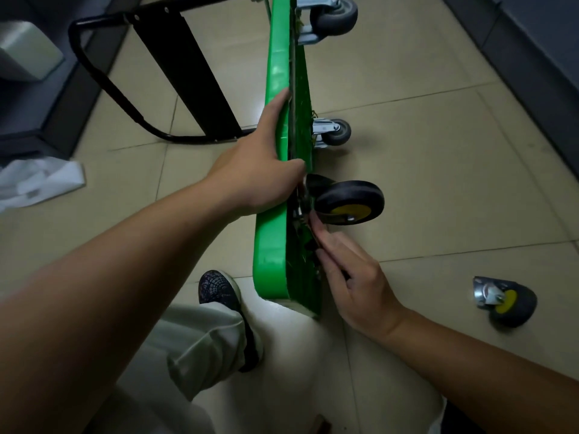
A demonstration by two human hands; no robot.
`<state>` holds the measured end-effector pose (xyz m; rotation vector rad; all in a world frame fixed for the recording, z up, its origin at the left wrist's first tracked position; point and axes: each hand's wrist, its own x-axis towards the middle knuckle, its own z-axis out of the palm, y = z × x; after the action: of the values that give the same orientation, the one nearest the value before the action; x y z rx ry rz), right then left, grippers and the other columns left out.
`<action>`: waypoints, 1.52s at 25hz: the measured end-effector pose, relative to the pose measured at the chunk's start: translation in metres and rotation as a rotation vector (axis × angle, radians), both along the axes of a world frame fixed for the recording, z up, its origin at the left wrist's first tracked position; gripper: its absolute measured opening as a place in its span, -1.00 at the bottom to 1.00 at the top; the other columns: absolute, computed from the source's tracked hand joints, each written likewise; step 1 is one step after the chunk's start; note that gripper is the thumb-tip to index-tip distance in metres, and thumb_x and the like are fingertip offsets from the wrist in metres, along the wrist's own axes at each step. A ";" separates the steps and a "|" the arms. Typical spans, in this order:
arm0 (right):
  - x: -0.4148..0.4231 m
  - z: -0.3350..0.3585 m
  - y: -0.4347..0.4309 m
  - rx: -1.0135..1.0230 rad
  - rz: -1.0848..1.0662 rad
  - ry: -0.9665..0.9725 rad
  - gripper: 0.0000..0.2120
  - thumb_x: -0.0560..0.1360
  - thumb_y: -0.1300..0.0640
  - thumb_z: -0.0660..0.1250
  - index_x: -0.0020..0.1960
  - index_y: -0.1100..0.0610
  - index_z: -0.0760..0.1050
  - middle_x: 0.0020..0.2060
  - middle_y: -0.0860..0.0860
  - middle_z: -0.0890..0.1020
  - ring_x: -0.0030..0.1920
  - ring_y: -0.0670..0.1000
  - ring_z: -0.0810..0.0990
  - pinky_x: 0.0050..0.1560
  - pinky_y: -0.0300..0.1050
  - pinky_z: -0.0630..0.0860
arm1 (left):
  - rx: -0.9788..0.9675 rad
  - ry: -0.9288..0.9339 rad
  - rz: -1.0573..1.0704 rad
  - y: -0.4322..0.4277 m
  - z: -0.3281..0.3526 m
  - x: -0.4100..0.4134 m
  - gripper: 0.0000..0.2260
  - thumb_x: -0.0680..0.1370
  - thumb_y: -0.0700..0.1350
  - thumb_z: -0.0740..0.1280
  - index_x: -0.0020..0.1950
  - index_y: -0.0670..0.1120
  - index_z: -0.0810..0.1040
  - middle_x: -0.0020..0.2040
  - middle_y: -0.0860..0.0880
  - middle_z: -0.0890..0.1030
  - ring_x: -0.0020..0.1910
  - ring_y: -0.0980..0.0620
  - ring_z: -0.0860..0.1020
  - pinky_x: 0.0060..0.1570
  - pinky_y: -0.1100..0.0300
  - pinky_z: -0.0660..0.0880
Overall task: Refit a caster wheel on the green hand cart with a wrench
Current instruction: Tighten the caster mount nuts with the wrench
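Green hand cart [275, 89]: stood on its long edge on the tiled floor [438, 151]; black handle [94, 73] lies out to the left
Left hand [253, 180]: fingers curled over the deck's upper edge, gripping it; thumb just beside the caster's mount
Caster wheel [351, 202]: black tyre, yellow hub; set against the underside, between the two hands
Right hand [354, 277]: fingers [332, 245] pinch a slim dark tool [310, 230] (likely the wrench; too blurred to be sure); tips at the caster's base, just below the wheel
Loose caster [507, 303]: on the floor, well right of the cart
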<state>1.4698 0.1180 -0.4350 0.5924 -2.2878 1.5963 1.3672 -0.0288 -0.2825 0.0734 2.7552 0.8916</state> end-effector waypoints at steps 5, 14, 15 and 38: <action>0.004 -0.010 -0.003 0.048 0.023 0.029 -0.46 0.58 0.46 0.25 0.52 0.30 0.22 -0.10 0.12 0.50 -0.13 0.02 0.48 0.05 -0.28 0.42 | -0.005 0.003 0.012 -0.002 0.001 0.001 -0.16 0.51 -0.12 0.31 0.56 0.43 -0.10 0.18 -0.06 0.50 -0.16 -0.12 0.68 -0.10 -0.10 0.67; -0.002 -0.011 -0.006 0.041 0.010 0.003 -0.49 0.58 0.46 0.24 0.51 0.34 0.27 -0.13 0.08 0.50 -0.10 -0.15 0.46 0.09 -0.39 0.36 | -0.008 0.019 0.032 0.000 0.002 0.004 -0.17 0.55 -0.14 0.31 0.58 0.40 -0.10 0.19 -0.07 0.51 -0.16 -0.10 0.66 -0.09 -0.08 0.67; 0.000 -0.012 -0.009 0.037 0.013 -0.004 -0.50 0.58 0.45 0.23 0.51 0.35 0.27 -0.12 0.14 0.54 -0.10 -0.06 0.51 0.08 -0.36 0.39 | -0.008 0.019 0.037 0.000 0.002 0.004 -0.17 0.55 -0.15 0.31 0.58 0.40 -0.10 0.19 -0.06 0.50 -0.15 -0.10 0.66 -0.09 -0.08 0.67; 0.030 0.145 -0.013 -0.417 0.049 -0.980 -0.74 0.64 0.24 0.26 0.30 0.10 0.53 -0.41 0.12 0.50 -0.55 0.07 0.50 -0.57 -0.20 0.41 | -0.077 0.044 0.001 -0.002 0.007 0.009 -0.19 0.55 -0.04 0.28 0.61 0.33 -0.15 0.34 -0.14 0.54 0.02 -0.21 0.60 0.10 -0.08 0.58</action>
<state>1.4999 0.1049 -0.2901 -0.3372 -2.3357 2.6952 1.3757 -0.0306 -0.2755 0.0783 2.8269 0.7924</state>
